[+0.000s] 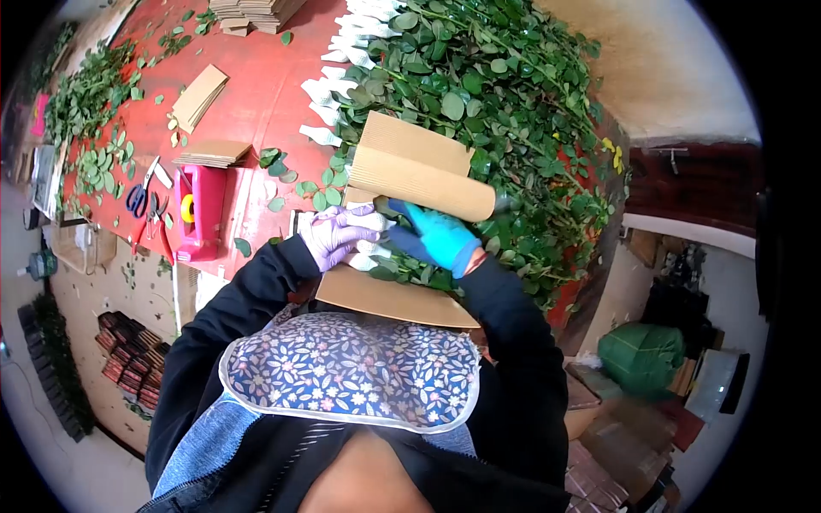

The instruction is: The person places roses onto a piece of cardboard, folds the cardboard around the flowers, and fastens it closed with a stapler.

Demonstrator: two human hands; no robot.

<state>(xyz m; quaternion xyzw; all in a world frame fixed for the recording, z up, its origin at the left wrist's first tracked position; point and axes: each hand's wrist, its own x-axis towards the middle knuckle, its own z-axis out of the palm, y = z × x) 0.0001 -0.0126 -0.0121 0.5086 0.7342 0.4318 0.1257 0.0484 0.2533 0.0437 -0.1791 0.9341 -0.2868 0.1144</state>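
My left hand [340, 237], in a thin purple glove, has its fingers closed around white netted flower heads at the near edge of the red table. My right hand [434, 237], gloved in teal and dark blue, lies over the leafy stems just right of them; its fingertips reach under a folded sheet of corrugated cardboard [419, 175]. Another cardboard piece [393, 297] lies below both hands, against the apron. Beyond the cardboard, leafy stems [479, 77] are piled, with white netted heads [323, 115] along their left side.
On the red table [265, 81] at left are a pink tape dispenser [198, 214], scissors [145, 188], red-handled pliers [156, 224], cardboard pieces [200, 98] and loose leaves [94, 94]. A cardboard stack [255, 13] stands at the far edge. A green sack [641, 357] is at right.
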